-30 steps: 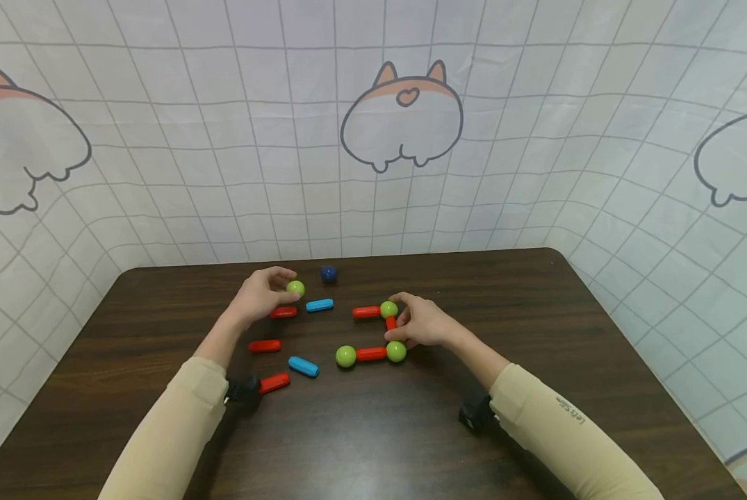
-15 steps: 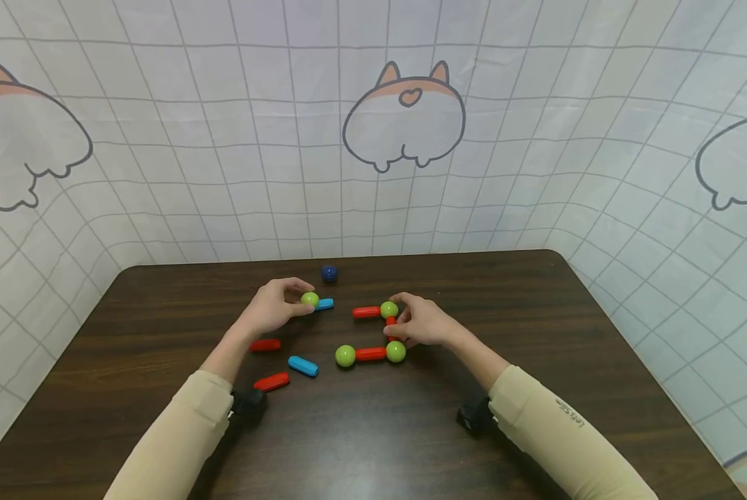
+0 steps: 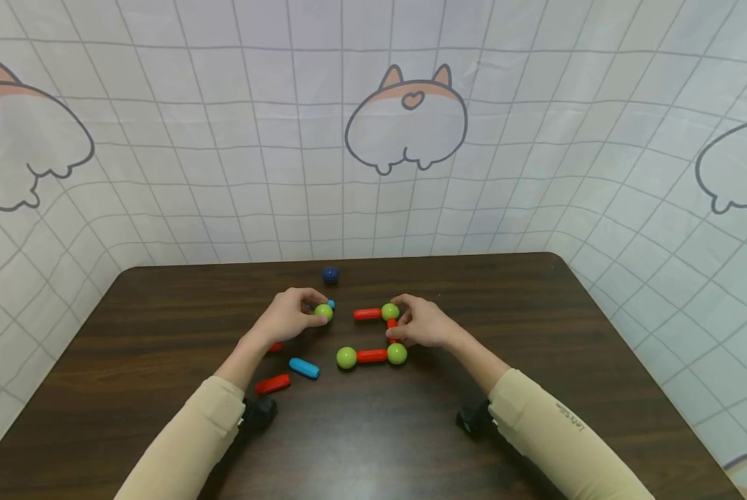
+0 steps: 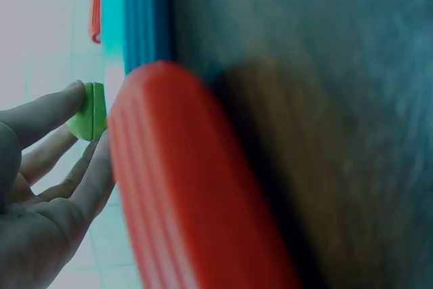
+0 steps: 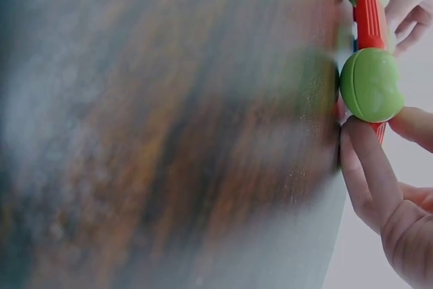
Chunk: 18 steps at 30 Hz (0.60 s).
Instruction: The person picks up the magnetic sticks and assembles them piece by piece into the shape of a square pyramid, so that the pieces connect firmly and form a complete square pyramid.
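Observation:
Between the thumb and fingers of my left hand [image 3: 288, 316] I pinch a light green ball [image 3: 323, 313]; the left wrist view shows this green ball [image 4: 88, 113] at the fingertips. A light blue rod [image 3: 331, 304] peeks out behind it. My right hand [image 3: 428, 323] holds the red rod [image 3: 392, 323] that joins a far green ball [image 3: 390, 310] to a near green ball [image 3: 397, 353]. From the far ball another red rod [image 3: 367, 314] points left. From the near one a red rod [image 3: 372, 356] leads to a third green ball [image 3: 347, 357].
Left of the joined pieces lie a blue rod [image 3: 304, 368] and a red rod [image 3: 273, 384]. A further red rod [image 3: 276, 347] is partly hidden by my left arm. The dark blue ball [image 3: 330, 275] sits near the back of the brown table [image 3: 473, 285].
My left hand has carried the green ball rightward and slightly nearer, past the light blue rod, towards the joined pieces. My right hand has stayed nearly still on the red rod.

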Tool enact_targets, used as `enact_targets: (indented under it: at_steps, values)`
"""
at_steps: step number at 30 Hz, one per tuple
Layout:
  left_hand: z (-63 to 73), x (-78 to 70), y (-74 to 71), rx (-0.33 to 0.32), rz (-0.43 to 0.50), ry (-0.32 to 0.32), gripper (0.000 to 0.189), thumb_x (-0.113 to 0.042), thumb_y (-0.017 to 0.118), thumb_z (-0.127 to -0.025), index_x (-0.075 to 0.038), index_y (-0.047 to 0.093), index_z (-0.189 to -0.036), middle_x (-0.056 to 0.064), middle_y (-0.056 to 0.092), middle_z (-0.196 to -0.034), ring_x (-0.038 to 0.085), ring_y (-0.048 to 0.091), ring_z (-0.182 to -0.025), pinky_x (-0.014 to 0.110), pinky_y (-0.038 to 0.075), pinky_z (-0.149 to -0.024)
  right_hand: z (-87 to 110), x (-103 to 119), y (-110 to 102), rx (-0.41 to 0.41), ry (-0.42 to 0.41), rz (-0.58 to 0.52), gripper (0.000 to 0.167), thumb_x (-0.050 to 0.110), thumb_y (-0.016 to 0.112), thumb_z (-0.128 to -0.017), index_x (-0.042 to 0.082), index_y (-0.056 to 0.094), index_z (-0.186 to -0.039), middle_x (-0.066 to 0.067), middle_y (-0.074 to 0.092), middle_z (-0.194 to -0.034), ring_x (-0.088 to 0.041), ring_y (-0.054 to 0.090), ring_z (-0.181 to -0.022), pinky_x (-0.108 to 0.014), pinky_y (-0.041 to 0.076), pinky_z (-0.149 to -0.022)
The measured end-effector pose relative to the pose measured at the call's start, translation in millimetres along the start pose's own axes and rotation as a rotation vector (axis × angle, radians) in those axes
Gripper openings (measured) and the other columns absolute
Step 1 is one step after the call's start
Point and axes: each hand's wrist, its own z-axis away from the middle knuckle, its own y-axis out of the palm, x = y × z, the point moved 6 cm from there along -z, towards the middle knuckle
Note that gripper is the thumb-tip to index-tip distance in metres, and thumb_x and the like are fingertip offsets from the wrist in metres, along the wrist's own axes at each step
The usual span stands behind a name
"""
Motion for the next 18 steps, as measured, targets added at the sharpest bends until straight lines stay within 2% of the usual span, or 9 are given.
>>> enact_targets:
  at_steps: [8, 12, 18]
  values:
    - [-3.9, -8.9, 7.8, 0.027, -0.04, 0.01, 0.034, -0.016, 0.077, -0.095, -0.003, 0.07, -0.125, 0.013, 0.068, -0.119, 0.029, 0.066, -0.1, 0.041, 0.056, -0.082, 0.5, 1, -1, 0.003, 0.008, -0.036, 0.067, 0.01, 0.078, -0.092, 0.002, 0.044, -0.15, -0.014, 0.065, -0.099, -0.022, 0.07, -0.077, -0.037, 0.061, -0.074]
    - [-6.0, -13.5, 11.2, 0.031, -0.07, 0.015, 0.034, -0.016, 0.077, -0.094, -0.003, 0.07, -0.125, 0.013, 0.069, -0.117, 0.026, 0.066, -0.097, 0.04, 0.056, -0.081, 0.2, 2, 1, 0.016, 0.001, -0.053, 0.067, 0.009, 0.077, -0.093, 0.001, 0.044, -0.151, -0.015, 0.065, -0.099, -0.022, 0.07, -0.078, -0.037, 0.061, -0.074]
    - [-8.4, -18.5, 17.8, 0.049, -0.066, 0.006, 0.034, -0.017, 0.078, -0.094, -0.005, 0.071, -0.124, 0.011, 0.069, -0.115, 0.024, 0.066, -0.097, 0.04, 0.055, -0.081, -0.7, 4, 6, 0.022, -0.005, -0.071, 0.067, 0.009, 0.079, -0.092, 0.002, 0.044, -0.149, -0.014, 0.065, -0.097, -0.023, 0.07, -0.078, -0.037, 0.061, -0.072]
